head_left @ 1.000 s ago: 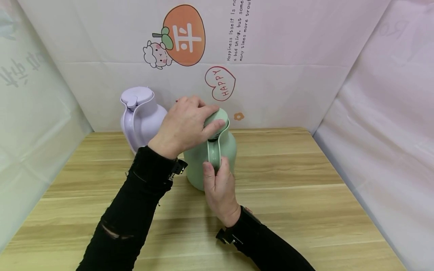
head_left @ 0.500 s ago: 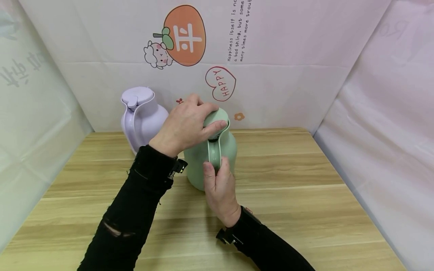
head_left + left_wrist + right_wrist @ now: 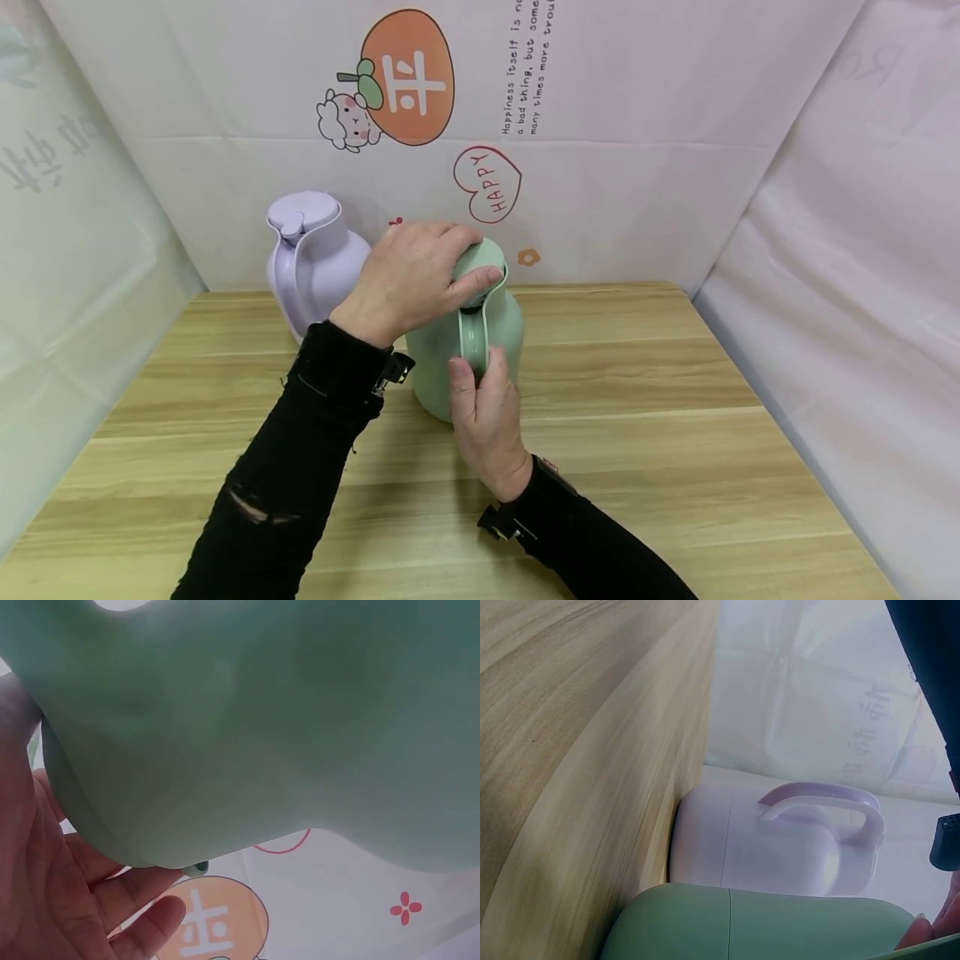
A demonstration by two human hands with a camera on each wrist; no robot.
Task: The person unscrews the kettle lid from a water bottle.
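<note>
A green vacuum jug [image 3: 435, 379] stands upright on the wooden table in the head view. My left hand [image 3: 405, 283] reaches over its top and holds the round lid [image 3: 489, 254], thumb on the near side, other fingers over the far side. Lower down, my right hand [image 3: 489, 425] grips the jug's handle [image 3: 474, 337]. In the left wrist view the jug's green neck and body [image 3: 247, 742] fill much of the picture, with curled fingers [image 3: 124, 896] by its rim. The right wrist view has the jug's side [image 3: 780, 922] along the bottom.
A lavender jug [image 3: 318, 271] with its lid on stands just left of and behind the green one, partly behind my left hand. The wooden table [image 3: 637, 433] ends at a printed white backdrop [image 3: 615, 192], with white cloth walls [image 3: 847, 275] at the sides.
My left hand's knuckles have sunk a little lower over the lid, the thumb staying in about the same place. The right hand and both jugs have not visibly moved.
</note>
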